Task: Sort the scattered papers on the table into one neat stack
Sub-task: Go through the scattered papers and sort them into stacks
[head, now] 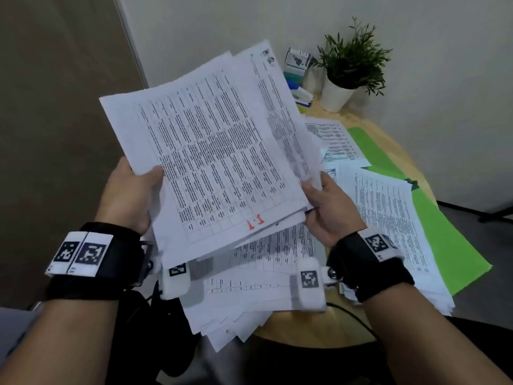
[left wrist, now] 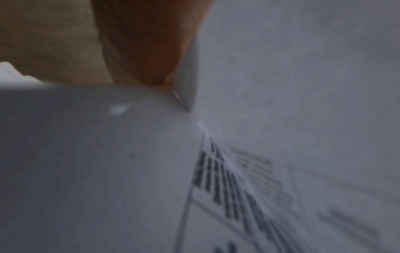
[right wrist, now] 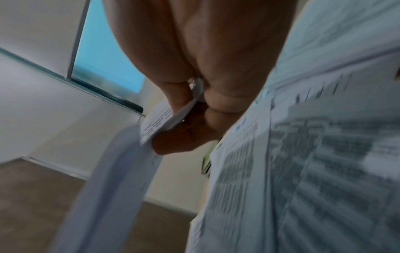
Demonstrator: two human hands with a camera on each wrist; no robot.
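Observation:
A thick bundle of printed papers (head: 219,151) is lifted above the table, its sheets fanned unevenly and a red mark near the lower edge. My left hand (head: 133,195) grips the bundle's left edge, thumb on top. My right hand (head: 324,207) grips its lower right corner. In the left wrist view a thumb (left wrist: 147,51) presses on the paper (left wrist: 281,85). The right wrist view shows fingers (right wrist: 194,85) pinching sheet corners (right wrist: 164,119). More loose papers (head: 266,282) lie on the round wooden table (head: 319,326), with another spread (head: 388,218) to the right.
A green folder (head: 449,234) lies under the right-hand papers. At the table's back stand a potted plant (head: 349,68), a white box (head: 297,61) and a blue-and-white stapler (head: 301,93). A black cable (head: 358,318) hangs over the near edge.

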